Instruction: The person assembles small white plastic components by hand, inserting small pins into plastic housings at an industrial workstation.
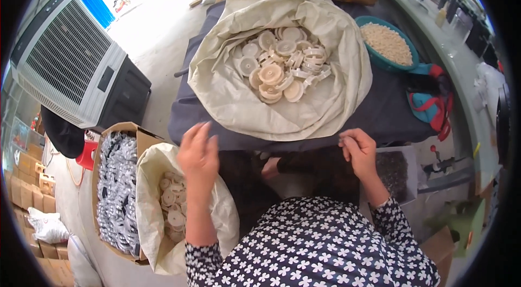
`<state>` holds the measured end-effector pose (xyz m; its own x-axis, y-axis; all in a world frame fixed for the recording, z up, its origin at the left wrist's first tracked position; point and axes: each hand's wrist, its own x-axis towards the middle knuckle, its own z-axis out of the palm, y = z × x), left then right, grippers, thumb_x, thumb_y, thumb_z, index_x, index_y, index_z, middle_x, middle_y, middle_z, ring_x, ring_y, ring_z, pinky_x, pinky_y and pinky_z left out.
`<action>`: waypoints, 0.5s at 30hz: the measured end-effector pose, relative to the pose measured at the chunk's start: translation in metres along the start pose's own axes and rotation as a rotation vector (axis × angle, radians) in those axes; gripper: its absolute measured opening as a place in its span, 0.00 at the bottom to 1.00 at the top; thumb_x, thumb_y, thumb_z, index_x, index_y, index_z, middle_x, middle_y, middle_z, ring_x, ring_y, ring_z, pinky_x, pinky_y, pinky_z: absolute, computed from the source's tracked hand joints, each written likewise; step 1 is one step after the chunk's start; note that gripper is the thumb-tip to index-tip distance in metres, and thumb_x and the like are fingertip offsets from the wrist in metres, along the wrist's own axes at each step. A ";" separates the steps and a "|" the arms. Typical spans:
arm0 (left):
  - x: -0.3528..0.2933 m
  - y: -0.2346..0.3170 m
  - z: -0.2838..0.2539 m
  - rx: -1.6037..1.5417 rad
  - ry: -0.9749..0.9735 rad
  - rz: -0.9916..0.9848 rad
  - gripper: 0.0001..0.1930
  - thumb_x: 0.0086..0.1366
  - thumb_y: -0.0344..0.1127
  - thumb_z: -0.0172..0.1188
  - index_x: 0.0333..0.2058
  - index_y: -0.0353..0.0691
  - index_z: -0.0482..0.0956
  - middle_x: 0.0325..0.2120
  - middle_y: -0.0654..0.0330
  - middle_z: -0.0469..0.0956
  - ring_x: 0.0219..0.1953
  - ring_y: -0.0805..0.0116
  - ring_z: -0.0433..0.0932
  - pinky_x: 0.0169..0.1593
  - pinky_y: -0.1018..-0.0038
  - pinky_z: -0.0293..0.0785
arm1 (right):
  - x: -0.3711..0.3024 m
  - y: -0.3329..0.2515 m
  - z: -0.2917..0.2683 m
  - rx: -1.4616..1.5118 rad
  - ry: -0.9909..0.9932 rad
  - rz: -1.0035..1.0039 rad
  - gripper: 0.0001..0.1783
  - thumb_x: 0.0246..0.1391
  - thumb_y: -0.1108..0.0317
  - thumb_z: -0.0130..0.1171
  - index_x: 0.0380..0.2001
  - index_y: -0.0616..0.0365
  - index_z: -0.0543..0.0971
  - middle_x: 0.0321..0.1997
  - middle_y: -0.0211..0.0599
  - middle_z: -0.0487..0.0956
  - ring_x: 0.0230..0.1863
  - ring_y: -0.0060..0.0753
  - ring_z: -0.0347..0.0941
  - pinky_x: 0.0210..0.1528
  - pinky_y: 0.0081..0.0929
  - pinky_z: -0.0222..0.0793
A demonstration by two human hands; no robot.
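Observation:
A big cream sack point(228, 97) lies open on a dark-covered table point(391, 113), filled with round cream plastic discs point(279, 64). My left hand point(198, 154) hovers at the table's near edge with fingers spread, holding nothing I can see. My right hand point(358, 151) is curled below the sack's lower right rim, fingertips pinched together; whether something small sits in them is unclear. A second, smaller cream sack point(152, 178) with similar discs point(173, 205) stands on the floor under my left forearm.
A cardboard box point(135, 129) of grey parts sits left of the floor sack. A teal bowl point(374, 56) of small pale pieces rests at the table's right. A large air cooler point(70, 64) stands at left, stacked cartons point(27, 189) beyond it, and a red-and-teal bag point(429, 105) at right.

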<state>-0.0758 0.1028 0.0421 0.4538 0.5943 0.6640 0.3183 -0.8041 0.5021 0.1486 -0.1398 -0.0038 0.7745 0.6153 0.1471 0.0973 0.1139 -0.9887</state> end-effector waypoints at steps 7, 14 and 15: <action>0.093 0.016 0.106 0.123 -0.302 0.242 0.10 0.52 0.31 0.51 0.34 0.38 0.75 0.31 0.49 0.75 0.34 0.51 0.73 0.36 0.59 0.71 | -0.043 0.105 -0.139 -0.454 0.454 0.132 0.02 0.45 0.78 0.50 0.25 0.64 0.72 0.23 0.29 0.71 0.28 0.21 0.66 0.32 0.19 0.63; 0.085 -0.007 0.164 0.231 -0.382 0.233 0.08 0.46 0.32 0.55 0.28 0.39 0.74 0.28 0.57 0.76 0.34 0.54 0.73 0.37 0.64 0.70 | -0.145 0.268 -0.310 -1.098 0.583 0.198 0.12 0.45 0.71 0.48 0.17 0.71 0.69 0.22 0.55 0.71 0.26 0.53 0.68 0.29 0.43 0.61; 0.089 -0.004 0.165 0.190 -0.364 0.207 0.08 0.44 0.32 0.56 0.27 0.39 0.74 0.27 0.55 0.76 0.34 0.53 0.73 0.37 0.63 0.70 | -0.151 0.287 -0.340 -1.104 0.584 0.185 0.12 0.45 0.71 0.48 0.17 0.71 0.69 0.22 0.55 0.71 0.26 0.53 0.68 0.29 0.43 0.61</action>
<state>0.1007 0.1567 0.0079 0.7762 0.4035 0.4845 0.3217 -0.9143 0.2460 0.2721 -0.4659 -0.3193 0.9648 0.0851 0.2487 0.2094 -0.8208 -0.5314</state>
